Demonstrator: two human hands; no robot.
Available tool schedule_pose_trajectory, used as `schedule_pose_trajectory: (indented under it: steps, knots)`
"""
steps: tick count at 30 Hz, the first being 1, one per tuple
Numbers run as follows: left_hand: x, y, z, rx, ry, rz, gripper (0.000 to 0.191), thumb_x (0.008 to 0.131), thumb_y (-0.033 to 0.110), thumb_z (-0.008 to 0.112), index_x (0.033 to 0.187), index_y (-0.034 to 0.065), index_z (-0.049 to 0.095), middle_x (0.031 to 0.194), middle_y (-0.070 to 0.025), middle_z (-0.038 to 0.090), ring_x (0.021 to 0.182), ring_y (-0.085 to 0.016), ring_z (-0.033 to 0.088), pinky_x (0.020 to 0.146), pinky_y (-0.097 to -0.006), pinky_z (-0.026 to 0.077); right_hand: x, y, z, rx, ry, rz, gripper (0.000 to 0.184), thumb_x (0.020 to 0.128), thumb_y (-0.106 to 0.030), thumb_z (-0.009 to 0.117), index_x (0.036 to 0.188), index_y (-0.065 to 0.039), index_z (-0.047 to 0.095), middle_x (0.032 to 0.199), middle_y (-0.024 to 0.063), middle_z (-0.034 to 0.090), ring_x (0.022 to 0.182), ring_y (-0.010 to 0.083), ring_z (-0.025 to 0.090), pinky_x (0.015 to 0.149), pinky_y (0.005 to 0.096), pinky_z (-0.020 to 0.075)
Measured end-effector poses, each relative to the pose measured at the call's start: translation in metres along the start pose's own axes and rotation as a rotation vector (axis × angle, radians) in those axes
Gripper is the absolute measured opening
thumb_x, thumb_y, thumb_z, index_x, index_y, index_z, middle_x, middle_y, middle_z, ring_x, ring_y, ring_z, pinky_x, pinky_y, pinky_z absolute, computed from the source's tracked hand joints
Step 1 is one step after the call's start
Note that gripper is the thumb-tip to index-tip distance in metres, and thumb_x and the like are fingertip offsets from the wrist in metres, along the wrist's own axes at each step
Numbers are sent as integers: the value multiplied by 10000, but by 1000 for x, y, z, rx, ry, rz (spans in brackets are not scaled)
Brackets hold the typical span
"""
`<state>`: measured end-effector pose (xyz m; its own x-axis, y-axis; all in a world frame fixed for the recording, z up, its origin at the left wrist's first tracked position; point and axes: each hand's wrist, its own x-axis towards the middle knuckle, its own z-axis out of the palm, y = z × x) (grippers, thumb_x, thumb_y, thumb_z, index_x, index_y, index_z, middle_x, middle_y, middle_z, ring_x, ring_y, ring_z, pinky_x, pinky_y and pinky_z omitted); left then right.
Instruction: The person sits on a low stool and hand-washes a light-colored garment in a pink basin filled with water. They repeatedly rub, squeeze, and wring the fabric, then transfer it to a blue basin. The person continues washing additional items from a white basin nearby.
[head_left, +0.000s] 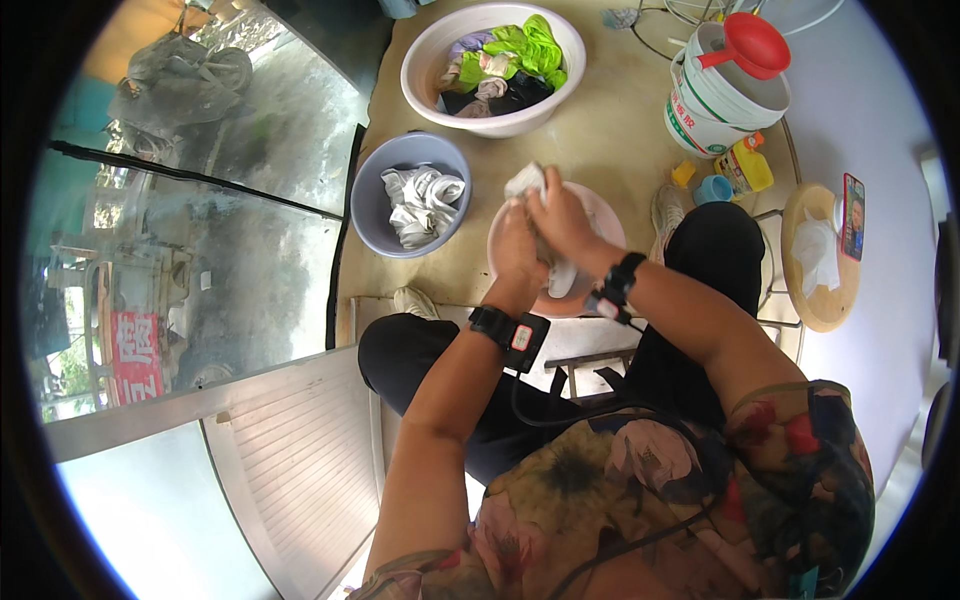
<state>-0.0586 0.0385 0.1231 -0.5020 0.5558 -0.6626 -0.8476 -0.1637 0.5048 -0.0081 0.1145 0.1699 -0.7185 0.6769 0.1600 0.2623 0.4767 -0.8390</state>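
Observation:
Over a pink plastic basin (614, 220) between my knees, both hands grip a light wet-looking cloth (527, 181). My left hand (519, 236) closes around it from the left, and my right hand (564, 218) holds it from the right, close beside. One end of the cloth sticks up past my fingers; a pale part hangs lower, into the basin. Just left of the hands, a grey-blue basin (360, 196) holds white garments (422, 202). Beyond it a larger white basin (480, 124) holds bright green, black and pale clothes (529, 49).
A white bucket (694, 112) with a red dipper (756, 46) stands at the far right, near a yellow bottle (745, 169) and a blue cup (713, 190). A round wooden stool (840, 304) bears a white plastic bag and a propped phone (853, 217). Glass panels (262, 247) stand at left.

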Motion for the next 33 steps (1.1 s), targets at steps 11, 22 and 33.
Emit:
schedule_pose_trajectory:
  steps: [11, 22, 33]
  knots:
    - [21, 8, -4, -91, -198, 45, 484, 1040, 488, 407, 1276, 93, 559, 1226, -94, 633, 1098, -239, 622, 968, -401, 513, 17, -16, 10, -72, 99, 113, 240, 898, -179, 606, 1080, -40, 535, 942, 234, 664, 865, 437, 639, 733, 531, 500]
    - [18, 19, -12, -59, -14, 58, 493, 1042, 484, 410, 1325, 97, 522, 1300, -106, 595, 1179, -256, 584, 1009, -417, 484, 18, -12, 21, -132, 93, 98, 272, 895, -190, 622, 1088, -50, 491, 840, 224, 662, 799, 462, 639, 702, 545, 506]
    - [-15, 37, 7, -9, -84, 1, 559, 1023, 540, 416, 1300, 70, 538, 1262, -119, 603, 1140, -287, 606, 983, -453, 498, 41, 28, 19, -33, 38, 159, 315, 916, -256, 582, 1108, -7, 557, 949, 297, 662, 955, 472, 627, 823, 528, 491]
